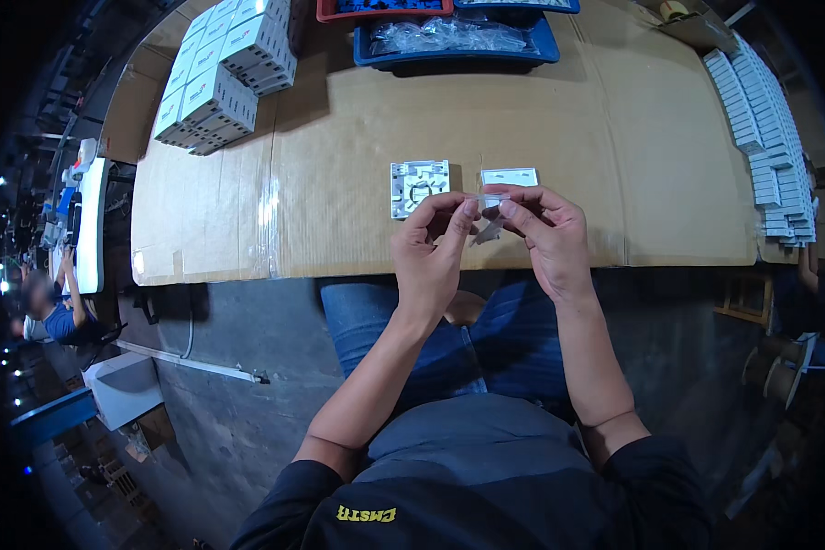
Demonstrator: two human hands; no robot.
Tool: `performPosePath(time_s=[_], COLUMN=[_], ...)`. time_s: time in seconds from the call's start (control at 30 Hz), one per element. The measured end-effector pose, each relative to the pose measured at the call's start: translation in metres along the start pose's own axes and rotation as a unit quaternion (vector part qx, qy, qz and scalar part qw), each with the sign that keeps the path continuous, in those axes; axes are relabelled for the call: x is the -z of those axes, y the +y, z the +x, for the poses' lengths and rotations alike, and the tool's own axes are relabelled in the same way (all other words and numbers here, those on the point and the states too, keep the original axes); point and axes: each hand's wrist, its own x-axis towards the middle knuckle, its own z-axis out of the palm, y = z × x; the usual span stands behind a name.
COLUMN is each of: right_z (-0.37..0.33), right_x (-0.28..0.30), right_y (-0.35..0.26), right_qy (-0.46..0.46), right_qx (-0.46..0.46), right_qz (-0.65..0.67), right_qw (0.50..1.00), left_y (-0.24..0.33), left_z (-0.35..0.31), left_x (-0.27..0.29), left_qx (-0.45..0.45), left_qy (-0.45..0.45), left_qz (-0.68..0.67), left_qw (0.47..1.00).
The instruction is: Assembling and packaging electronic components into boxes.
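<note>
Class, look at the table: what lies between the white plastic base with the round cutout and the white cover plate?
In the head view, only bare cardboard separates the white base from the cover plate.

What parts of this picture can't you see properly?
- Head view: the small clear plastic piece pinched between the left hand and right hand is too small to tell its shape; fingertips cover its top.
- The red tray and the blue tray of clear bags are cut off by the top edge.
- The rows of white flat boxes blur and bend toward the right rim.
</note>
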Motion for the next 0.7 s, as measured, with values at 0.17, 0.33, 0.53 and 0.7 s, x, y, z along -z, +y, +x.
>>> performPosePath(time_s=[0.17, 0.33, 0.53, 0.7], right_z=[0.0008, 0.0013, 0.0036, 0.0037], right_x=[0.0001, -0.003, -0.0027, -0.0036], right_y=[0.0023, -0.0002, 0.006, 0.0052], right_qy=[0.007, 0.019, 0.012, -0.007], right_qx=[0.002, -0.011, 0.014, 0.022], right_qz=[-0.024, -0.024, -0.026, -0.037], right_qw=[1.0, 0.999, 0.999, 0.999], left_y=[-0.0019, -0.0024, -0.0027, -0.0019], left_z=[0.0004, 0.001, 0.0002, 0.0001], left_x=[0.0024, 0.0039, 0.0053, 0.0061], left_qx=[0.002, 0.013, -0.01, -0.006], left_qy=[0.001, 0.006, 0.007, 0.006], left_qz=[0.005, 0.007, -0.011, -0.009], left_qw=[1.0, 1.0, 1.0, 1.0])
